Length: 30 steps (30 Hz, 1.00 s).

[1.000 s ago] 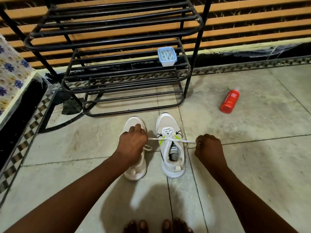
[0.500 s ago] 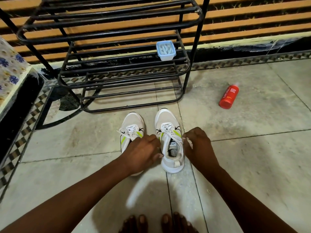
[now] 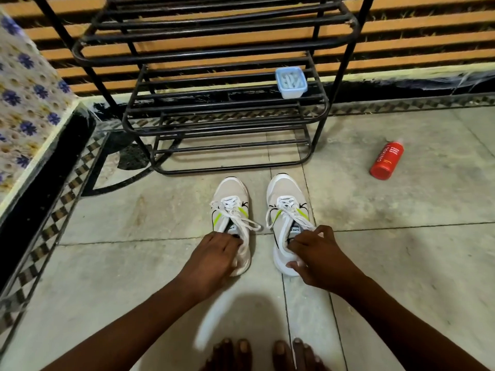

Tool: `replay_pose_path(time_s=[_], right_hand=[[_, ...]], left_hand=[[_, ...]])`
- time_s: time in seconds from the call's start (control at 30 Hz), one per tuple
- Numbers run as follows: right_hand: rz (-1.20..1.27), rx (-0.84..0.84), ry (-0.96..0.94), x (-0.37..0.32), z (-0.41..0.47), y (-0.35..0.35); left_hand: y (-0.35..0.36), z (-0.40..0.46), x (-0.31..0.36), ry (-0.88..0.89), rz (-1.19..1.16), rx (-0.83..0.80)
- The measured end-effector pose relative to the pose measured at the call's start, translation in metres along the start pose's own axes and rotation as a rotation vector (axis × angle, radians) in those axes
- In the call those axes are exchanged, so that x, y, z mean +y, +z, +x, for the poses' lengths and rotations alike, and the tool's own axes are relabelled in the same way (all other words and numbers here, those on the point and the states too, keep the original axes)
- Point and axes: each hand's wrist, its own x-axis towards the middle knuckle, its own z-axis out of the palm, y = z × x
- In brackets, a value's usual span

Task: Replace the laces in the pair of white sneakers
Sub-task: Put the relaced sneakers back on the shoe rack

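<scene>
Both white sneakers are seen side by side on the tiled floor (image 3: 401,258) at the centre of the frame, toes toward the black shoe rack (image 3: 214,84), and both appear laced and tied, so the lacing is judged to be finished or nearly so. The left sneaker (image 3: 232,207) is grasped at its collar by the left hand (image 3: 211,259), fingers curled into the opening; the right sneaker (image 3: 286,210) is held at its heel and collar by the right hand (image 3: 320,257), thumb at the heel. The next move is judged to be a lift of the pair, perhaps onto the rack, for which a firm hold at both heels is called for. The heels are hidden by the hands, and the contents of the small blue container (image 3: 291,82) on the rack cannot be made out.
</scene>
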Motion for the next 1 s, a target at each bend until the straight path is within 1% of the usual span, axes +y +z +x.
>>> replay_pose_path(time_s=[0.07, 0.13, 0.23, 0.33, 0.4, 0.53, 0.67, 0.73, 0.87, 1.0], right_hand=[[-0.001, 0.014, 0.009, -0.004, 0.006, -0.004], [0.012, 0.012, 0.02, -0.009, 0.011, -0.012], [0.075, 0.022, 0.052, -0.015, 0.015, -0.029], [0.167, 0.051, 0.069, -0.026, 0.023, -0.057], [0.167, 0.072, 0.058, -0.032, 0.032, -0.077], [0.137, 0.102, 0.015, -0.044, 0.046, -0.125], [0.264, 0.138, 0.004, -0.058, 0.054, -0.191], [0.318, 0.16, 0.011, -0.065, 0.055, -0.223], [0.266, 0.169, -0.039, -0.082, 0.057, -0.281], [0.203, 0.231, -0.076, -0.092, 0.064, -0.32]], left_hand=[[-0.003, 0.006, -0.001, 0.011, 0.026, -0.024], [-0.009, 0.009, -0.002, 0.012, 0.005, -0.014], [-0.033, 0.014, 0.001, 0.021, -0.068, 0.012], [-0.066, 0.017, 0.016, 0.047, -0.085, 0.03], [-0.083, 0.018, 0.026, 0.045, -0.12, 0.052], [-0.124, 0.017, 0.038, 0.115, -0.097, 0.133], [-0.184, 0.009, 0.043, 0.169, -0.07, 0.224], [-0.215, 0.004, 0.047, 0.183, -0.068, 0.24], [-0.262, -0.006, 0.052, 0.202, -0.005, 0.28], [-0.303, -0.005, 0.053, 0.214, 0.052, 0.334]])
